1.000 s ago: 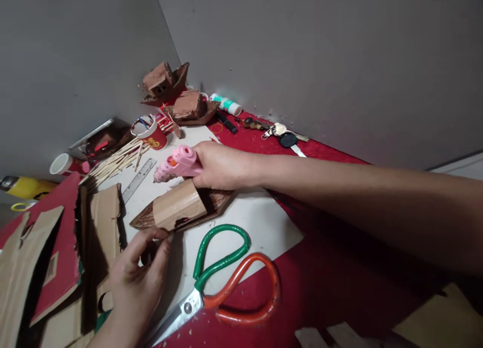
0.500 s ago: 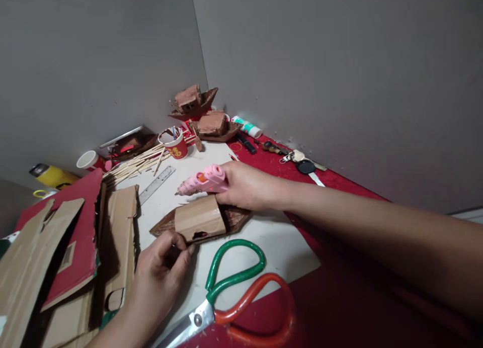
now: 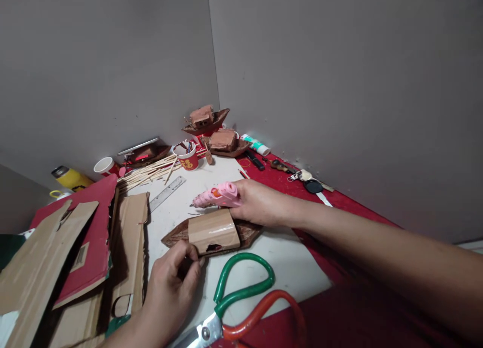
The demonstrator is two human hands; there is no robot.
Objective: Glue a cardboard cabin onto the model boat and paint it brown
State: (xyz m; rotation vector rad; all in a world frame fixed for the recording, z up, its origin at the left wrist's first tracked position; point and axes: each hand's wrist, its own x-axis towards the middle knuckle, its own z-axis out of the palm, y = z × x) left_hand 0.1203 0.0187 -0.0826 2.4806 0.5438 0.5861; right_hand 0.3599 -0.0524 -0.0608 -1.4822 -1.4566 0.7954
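Observation:
My right hand (image 3: 258, 202) is wrapped round a pink hot glue gun (image 3: 221, 194), its nozzle pointing left. The gun is just beyond a small model boat (image 3: 177, 232) with a dark brown hull. A curved cardboard roof (image 3: 213, 226) with a ragged hole in its near side covers the boat's middle. At the roof's near left corner, my left hand (image 3: 175, 277) pinches the boat's near edge between thumb and fingers. Large scissors (image 3: 245, 297) with one green and one orange handle lie just in front of the boat, blades toward the lower left.
Cut cardboard sheets (image 3: 130, 242) are heaped at left. Thin wooden sticks (image 3: 151, 171), a steel ruler (image 3: 168, 192) and a red paper cup (image 3: 187, 159) lie or stand farther back. Brown model boats (image 3: 226, 142) stand near the wall corner. Keys (image 3: 304, 176) lie along the right edge.
The whole scene has shifted right and down in the view as my head moved. Both hands keep nearly the same places relative to the boat and the glue gun.

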